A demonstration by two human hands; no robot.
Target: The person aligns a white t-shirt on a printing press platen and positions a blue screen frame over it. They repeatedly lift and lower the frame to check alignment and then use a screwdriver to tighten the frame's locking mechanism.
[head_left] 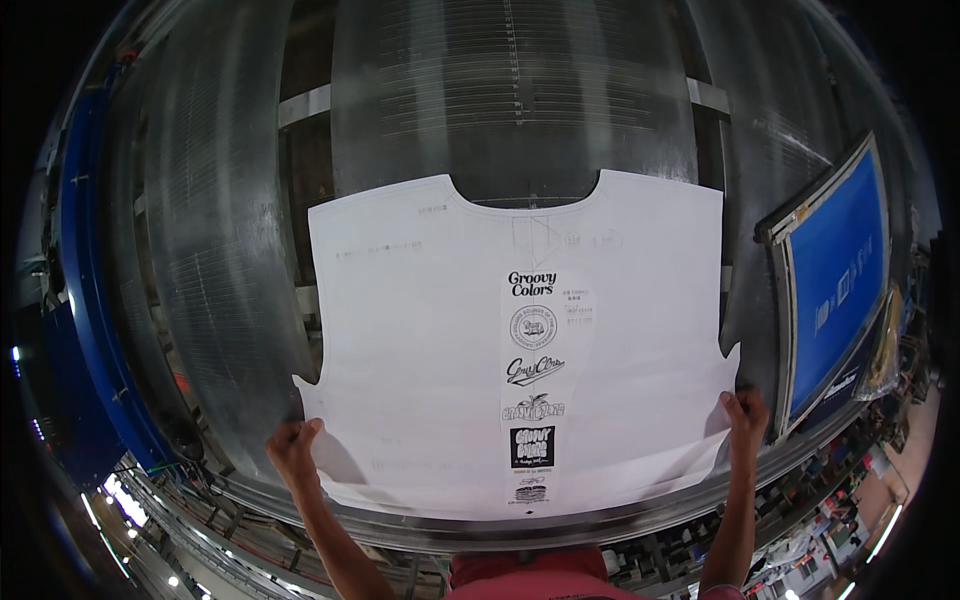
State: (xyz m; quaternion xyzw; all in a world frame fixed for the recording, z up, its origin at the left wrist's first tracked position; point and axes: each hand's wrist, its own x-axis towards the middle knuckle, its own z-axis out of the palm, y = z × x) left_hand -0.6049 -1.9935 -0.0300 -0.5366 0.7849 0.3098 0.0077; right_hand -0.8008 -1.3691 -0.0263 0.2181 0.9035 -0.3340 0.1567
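Note:
A large white paper pattern (420,320), cut like the body of a shirt with a scooped neck, lies spread over a grey board. Down its middle runs a strip of black printed designs (533,385), with faint pencil-like marks near the neck. My left hand (293,445) pinches the pattern's left edge low down, below the notch. At the opposite edge, my right hand (745,412) grips the paper between thumb and fingers. The paper's near edge curves slightly upward between my hands.
Long grey boards (225,200) with fine ruled lines stand side by side, dark gaps between them. To the right leans a framed screen (838,285) with a blue face. A blue machine beam (85,260) runs along the left. A metal rail (560,540) crosses in front of me.

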